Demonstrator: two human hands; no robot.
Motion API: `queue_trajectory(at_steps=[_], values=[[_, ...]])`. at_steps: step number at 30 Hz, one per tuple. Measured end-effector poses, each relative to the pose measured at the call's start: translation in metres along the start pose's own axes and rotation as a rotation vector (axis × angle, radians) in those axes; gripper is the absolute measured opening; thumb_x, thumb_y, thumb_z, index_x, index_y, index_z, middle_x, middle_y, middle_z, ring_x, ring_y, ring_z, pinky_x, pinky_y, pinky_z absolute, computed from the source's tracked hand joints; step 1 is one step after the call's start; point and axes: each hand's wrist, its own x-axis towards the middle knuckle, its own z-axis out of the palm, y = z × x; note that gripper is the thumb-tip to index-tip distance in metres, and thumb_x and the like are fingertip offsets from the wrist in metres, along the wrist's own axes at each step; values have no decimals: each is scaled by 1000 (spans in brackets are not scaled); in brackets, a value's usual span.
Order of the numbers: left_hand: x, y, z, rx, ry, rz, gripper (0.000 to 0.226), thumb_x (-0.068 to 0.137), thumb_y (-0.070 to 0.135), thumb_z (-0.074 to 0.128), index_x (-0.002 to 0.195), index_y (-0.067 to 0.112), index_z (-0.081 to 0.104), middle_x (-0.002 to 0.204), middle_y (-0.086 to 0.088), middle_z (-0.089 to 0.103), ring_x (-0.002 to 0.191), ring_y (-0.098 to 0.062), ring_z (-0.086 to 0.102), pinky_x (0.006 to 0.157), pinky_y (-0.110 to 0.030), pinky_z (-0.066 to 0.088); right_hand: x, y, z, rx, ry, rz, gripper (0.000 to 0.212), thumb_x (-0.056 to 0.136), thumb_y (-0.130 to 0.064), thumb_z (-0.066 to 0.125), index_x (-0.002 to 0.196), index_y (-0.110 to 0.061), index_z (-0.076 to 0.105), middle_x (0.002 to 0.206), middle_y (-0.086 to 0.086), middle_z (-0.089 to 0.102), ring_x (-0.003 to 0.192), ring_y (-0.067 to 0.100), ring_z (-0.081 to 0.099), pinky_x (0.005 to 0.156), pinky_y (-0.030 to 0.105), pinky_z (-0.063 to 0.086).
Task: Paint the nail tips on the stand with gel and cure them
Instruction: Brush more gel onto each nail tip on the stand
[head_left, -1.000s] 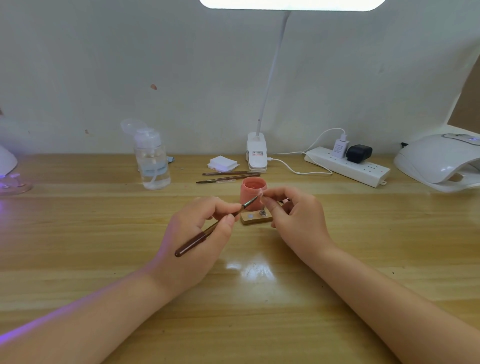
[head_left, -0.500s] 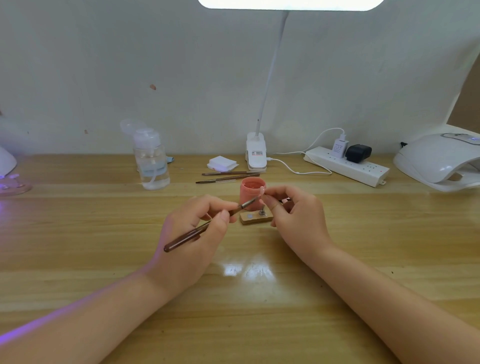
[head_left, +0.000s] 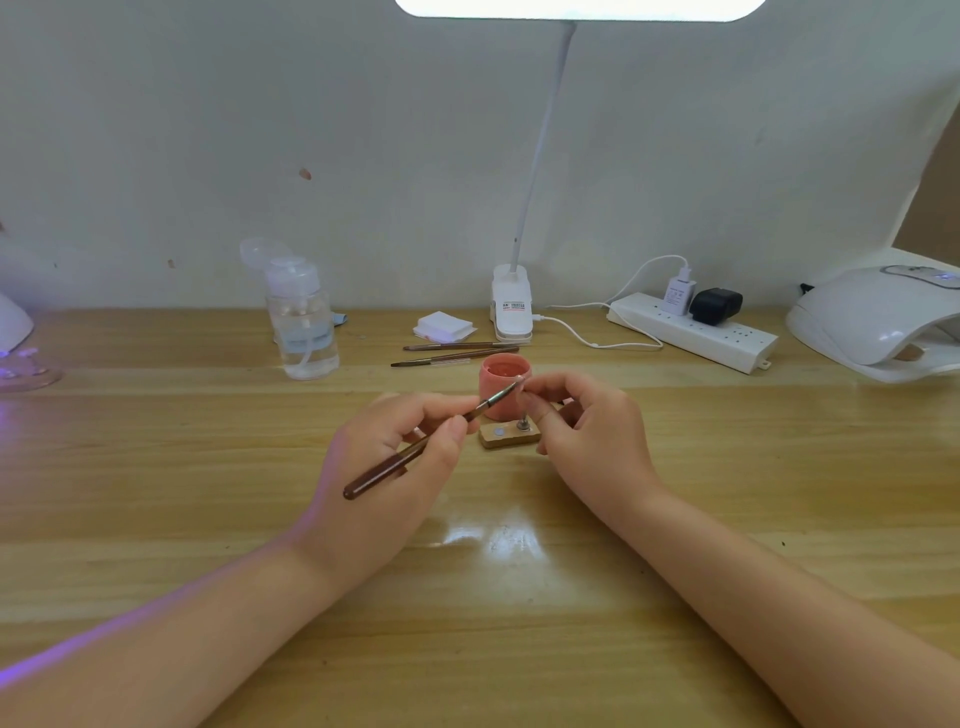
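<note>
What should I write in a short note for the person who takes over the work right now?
Left hand: holds the brown-handled brush, bristles at the nail tip.
Right hand: fingers pinch the small pale nail tip, above the small wooden stand.
Open pink gel jar: just behind the stand.
White curing lamp: far right.
Done: painting under way.
Left: finish coating, cure.

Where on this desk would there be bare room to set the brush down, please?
Bare wood lies left of the left hand, in front of the clear pump bottle, and right of the right hand, short of the white power strip. It is crowded around the pink gel jar, small wooden stand and two spare brushes.
</note>
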Motion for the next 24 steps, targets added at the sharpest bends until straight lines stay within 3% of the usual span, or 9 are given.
queue_trajectory(at_steps=[5, 8, 12, 18, 22, 24], values=[[0, -3, -3, -39, 58, -33, 19, 88, 23, 56, 94, 33, 70, 89, 13, 74, 92, -8, 66, 78, -12, 46, 1, 1, 0, -7, 3, -2, 13, 88, -17, 69, 87, -30, 68, 74, -22, 66, 60, 19, 65, 66, 43, 54], [1, 2, -1, -41, 32, -3, 21, 91, 25, 56, 100, 40, 68, 93, 17, 73, 93, -5, 65, 77, -10, 45, 1, 1, 0, -5, 6, 2, 17, 88, -18, 69, 84, -34, 66, 72, -24, 66, 59, 18, 64, 64, 40, 54], [1, 2, 1, -60, 31, -31, 21, 89, 24, 56, 98, 37, 69, 90, 17, 74, 84, -2, 65, 70, -8, 45, 1, 1, 0, 14, 2, 11, 17, 88, -17, 69, 85, -33, 66, 74, -25, 67, 60, 19, 64, 63, 37, 54], [6, 0, -3, -125, 100, -103, 15, 90, 29, 58, 96, 36, 69, 89, 12, 74, 79, -14, 65, 64, -10, 49, 1, 2, -1, 58, 20, 36, 8, 88, -18, 70, 92, -25, 69, 80, -13, 70, 62, 24, 63, 66, 44, 55], [25, 4, -6, -130, 136, -162, 22, 92, 14, 62, 89, 34, 69, 78, 14, 73, 69, 3, 63, 61, -7, 46, 2, 4, 1, 62, 20, 43, 8, 88, -18, 69, 94, -22, 69, 79, -13, 69, 63, 23, 62, 66, 45, 55], [41, 9, -11, -129, 169, -220, 20, 84, 16, 63, 77, 34, 69, 69, 12, 70, 63, 2, 60, 60, -14, 47, 2, 4, 1, 57, 21, 39, 8, 88, -18, 69, 93, -23, 69, 78, -15, 68, 61, 21, 61, 66, 45, 55]])
